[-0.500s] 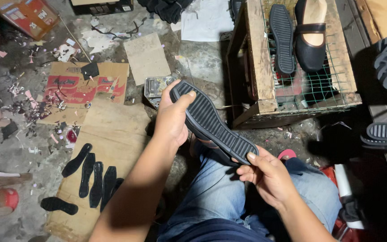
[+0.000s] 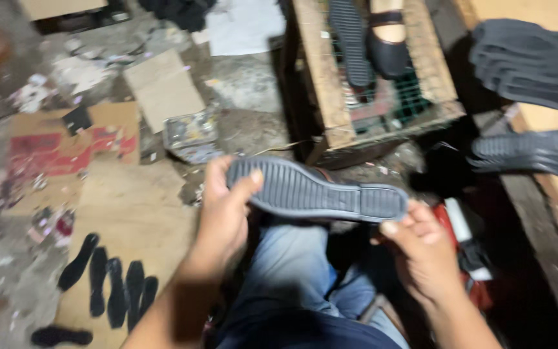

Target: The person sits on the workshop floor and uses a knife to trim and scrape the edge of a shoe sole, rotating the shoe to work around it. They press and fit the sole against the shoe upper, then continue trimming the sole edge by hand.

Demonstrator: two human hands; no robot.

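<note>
Both my hands are up over my lap — left hand (image 2: 224, 213) curled in a grip with the thumb pressed on top, forearm angling up from below. Right hand (image 2: 421, 249) pinches with fingertips — wrist bent, knuckles toward me.

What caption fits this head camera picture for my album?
Left hand and right hand hold a dark grey ridged rubber shoe sole over blue-jeaned knees, near a wooden crate.

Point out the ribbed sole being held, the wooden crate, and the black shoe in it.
ribbed sole (image 2: 318, 192), head view, tread middle.
wooden crate (image 2: 323, 77), head view, left plank.
black shoe (image 2: 389, 55), head view, toe.
</note>
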